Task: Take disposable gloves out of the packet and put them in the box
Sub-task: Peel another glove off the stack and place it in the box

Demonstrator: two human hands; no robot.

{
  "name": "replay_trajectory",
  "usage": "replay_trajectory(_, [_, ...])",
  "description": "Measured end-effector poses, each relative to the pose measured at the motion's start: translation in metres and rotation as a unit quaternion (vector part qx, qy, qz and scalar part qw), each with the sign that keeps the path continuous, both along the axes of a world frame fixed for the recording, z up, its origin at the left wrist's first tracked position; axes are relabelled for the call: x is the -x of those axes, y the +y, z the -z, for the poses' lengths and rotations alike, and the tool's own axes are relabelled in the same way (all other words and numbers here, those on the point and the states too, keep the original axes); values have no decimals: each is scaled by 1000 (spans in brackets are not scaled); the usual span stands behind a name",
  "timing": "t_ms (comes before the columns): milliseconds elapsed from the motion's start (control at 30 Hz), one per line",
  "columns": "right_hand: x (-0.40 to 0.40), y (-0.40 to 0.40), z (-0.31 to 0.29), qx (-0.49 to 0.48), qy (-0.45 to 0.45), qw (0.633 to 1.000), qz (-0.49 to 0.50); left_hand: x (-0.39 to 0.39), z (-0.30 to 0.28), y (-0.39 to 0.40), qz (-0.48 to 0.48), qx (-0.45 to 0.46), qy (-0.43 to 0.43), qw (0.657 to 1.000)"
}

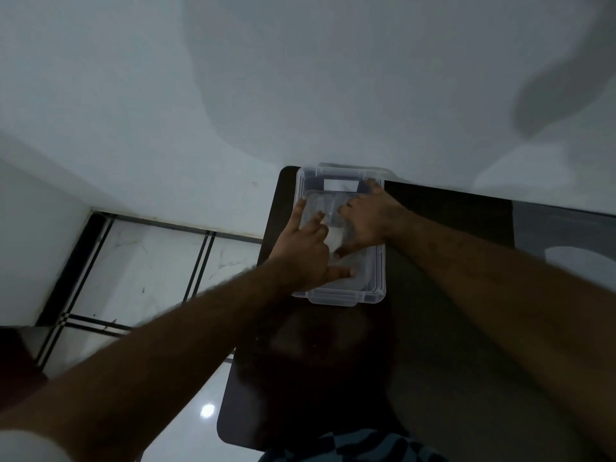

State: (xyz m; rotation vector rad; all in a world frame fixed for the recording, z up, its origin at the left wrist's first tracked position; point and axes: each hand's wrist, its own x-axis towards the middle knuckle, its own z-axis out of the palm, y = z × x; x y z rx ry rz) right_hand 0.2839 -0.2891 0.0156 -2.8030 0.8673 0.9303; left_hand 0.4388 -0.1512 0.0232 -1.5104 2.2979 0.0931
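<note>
- Gloves (pixel 334 237), a pale thin bundle, lie inside the clear plastic box (pixel 378 278), between the two hands and touching both.
- Left hand (pixel 308 253) reaches in from the box's left side; its fingers are spread, the forefinger along the left rim, the thumb stretched flat toward the near wall. It presses on the bundle rather than closing round it.
- Right hand (pixel 365 221) lies over the middle of the box, fingers splayed, one fingertip near the far right corner; whether it pinches the gloves I cannot tell (the frame is dim and blurred).
- Box rests on a dark glossy table (pixel 433 328), at its far left corner, hard against a pale wall (pixel 233 95).
- Left of the table lies a white tiled floor (pixel 150 261) with dark lines.
- Table surface to the right of the box and nearer the person is bare.
</note>
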Motion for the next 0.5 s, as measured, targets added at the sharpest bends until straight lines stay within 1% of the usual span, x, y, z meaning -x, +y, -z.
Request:
replay_trajectory(100, [-8, -10, 3, -1, 18, 1000, 1, 6, -10, 8, -2, -58, 44, 997])
replay_trajectory(233, [-13, -16, 12, 7, 9, 1000, -15, 6, -5, 14, -23, -104, 33, 994])
replay_trajectory(367, [-6, -11, 12, 31, -18, 999, -31, 7, -2, 22, -23, -100, 38, 994])
replay_trajectory(500, [12, 10, -6, 59, -56, 997, -5, 12, -16, 35, -54, -80, 66, 993])
